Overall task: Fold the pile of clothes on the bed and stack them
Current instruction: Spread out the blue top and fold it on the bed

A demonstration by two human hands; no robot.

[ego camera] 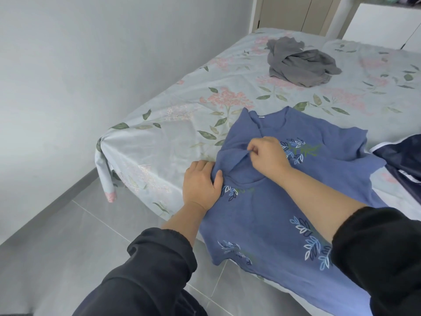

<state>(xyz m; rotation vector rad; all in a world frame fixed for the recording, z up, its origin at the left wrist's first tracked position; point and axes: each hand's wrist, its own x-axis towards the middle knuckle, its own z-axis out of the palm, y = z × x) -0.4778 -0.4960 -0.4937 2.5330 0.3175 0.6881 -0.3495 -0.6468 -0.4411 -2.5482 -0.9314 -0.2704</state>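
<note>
- The blue top point(284, 201), printed with leaf sprigs, lay spread on the near corner of the bed point(173, 115), its hem hanging over the edge toward the person.
- The left hand point(201, 184) gripped the top's left edge, thumb over the cloth and fingers under it.
- The right hand point(266, 156) pinched a fold of sleeve fabric drawn in across the chest.
- The step in hand seemed to be the first side fold of this top; next, the opposite side likely needed bringing in, then the length halved.
- A crumpled grey garment point(300, 63) waited farther up the bed, and a dark navy garment point(403, 163) lay at the right edge, both unfolded.
- A small white tag showed inside the collar; green lettering on the chest was too blurred to read.
</note>
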